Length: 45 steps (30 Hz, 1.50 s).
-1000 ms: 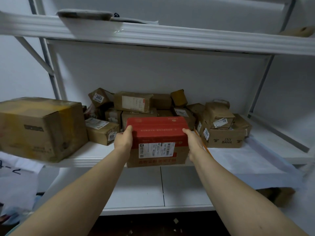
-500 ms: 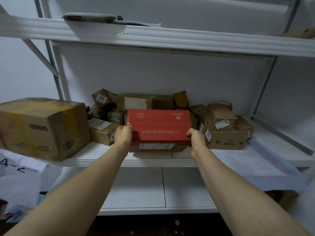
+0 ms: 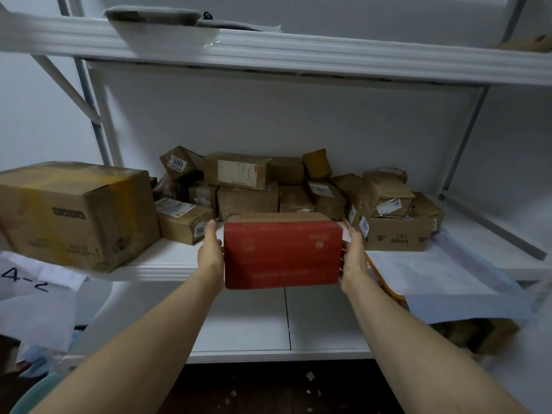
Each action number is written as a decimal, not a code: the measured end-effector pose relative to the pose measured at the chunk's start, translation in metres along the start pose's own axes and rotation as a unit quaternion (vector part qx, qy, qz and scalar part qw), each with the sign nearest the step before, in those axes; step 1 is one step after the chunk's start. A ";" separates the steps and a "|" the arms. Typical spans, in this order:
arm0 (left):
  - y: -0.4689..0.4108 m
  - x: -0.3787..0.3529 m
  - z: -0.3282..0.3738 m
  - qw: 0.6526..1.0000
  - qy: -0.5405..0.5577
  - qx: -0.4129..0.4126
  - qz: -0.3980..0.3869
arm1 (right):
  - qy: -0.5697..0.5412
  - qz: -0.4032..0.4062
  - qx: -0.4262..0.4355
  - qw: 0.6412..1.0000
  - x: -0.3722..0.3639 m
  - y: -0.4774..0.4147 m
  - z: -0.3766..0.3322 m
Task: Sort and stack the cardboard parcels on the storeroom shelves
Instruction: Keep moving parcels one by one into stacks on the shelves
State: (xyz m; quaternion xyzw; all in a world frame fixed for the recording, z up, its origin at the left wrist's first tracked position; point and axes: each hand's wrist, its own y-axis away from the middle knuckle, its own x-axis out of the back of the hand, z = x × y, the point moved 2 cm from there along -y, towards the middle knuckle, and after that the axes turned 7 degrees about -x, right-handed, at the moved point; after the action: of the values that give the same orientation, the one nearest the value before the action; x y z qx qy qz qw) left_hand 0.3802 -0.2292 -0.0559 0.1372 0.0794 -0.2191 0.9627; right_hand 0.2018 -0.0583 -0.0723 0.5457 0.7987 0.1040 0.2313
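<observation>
Red parcel [image 3: 282,252]: held between both hands at the front edge of the middle shelf [image 3: 167,259], red face toward the camera, with a strip of brown cardboard top showing above it. Its lower edge sits in front of the shelf lip. Whether its far end rests on the shelf cannot be told.

Left grip [image 3: 210,251]: palm flat against the left end of the red parcel, fingers extended forward along it. Right grip [image 3: 354,255]: palm flat against the right end in the same way. The parcel is clamped between the two palms. The thumbs are not clearly visible.

Middle shelf contents:
- Large carton [image 3: 74,213] at the left, its front corner overhanging the shelf lip.
- Pile of small brown parcels [image 3: 248,201] against the back wall, directly behind the red parcel. One at the upper left is labelled 3003 [image 3: 178,164].
- BAHA box [image 3: 397,236] at the right, with smaller parcels stacked on top.
- White sheet [image 3: 433,273] under the BAHA box, draping over the shelf lip.
- Orange strip [image 3: 385,282] just beside the right wrist.

Lower shelf [image 3: 254,321]: white panels visible below the forearms.

Paper marked 4-2 [image 3: 27,282]: hangs below the large carton.
</observation>
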 end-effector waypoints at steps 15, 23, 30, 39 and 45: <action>0.008 0.013 -0.039 0.984 0.054 0.099 -0.138 | 0.101 -0.014 -0.002 0.995 0.000 -0.003 0.024; -0.003 0.021 -0.027 0.981 -0.050 0.068 -0.173 | 0.059 0.018 -0.014 0.998 0.004 -0.007 0.021; -0.004 0.000 0.021 0.985 -0.008 -0.084 -0.152 | 0.073 0.024 -0.031 0.997 -0.010 0.004 0.019; 0.020 -0.037 0.048 0.901 -0.263 -0.319 -0.131 | 0.062 -0.096 -0.010 0.993 -0.048 0.032 -0.011; 0.025 -0.036 0.033 0.879 -0.285 -0.359 -0.129 | 0.049 -0.107 0.056 0.991 -0.046 0.047 -0.026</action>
State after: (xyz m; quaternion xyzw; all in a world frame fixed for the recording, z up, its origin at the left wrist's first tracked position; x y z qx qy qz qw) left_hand 0.3626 -0.2035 -0.0112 -0.2978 -0.1084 -0.3276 0.8901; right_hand 0.2419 -0.0806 -0.0179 0.4631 0.8677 0.0603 0.1704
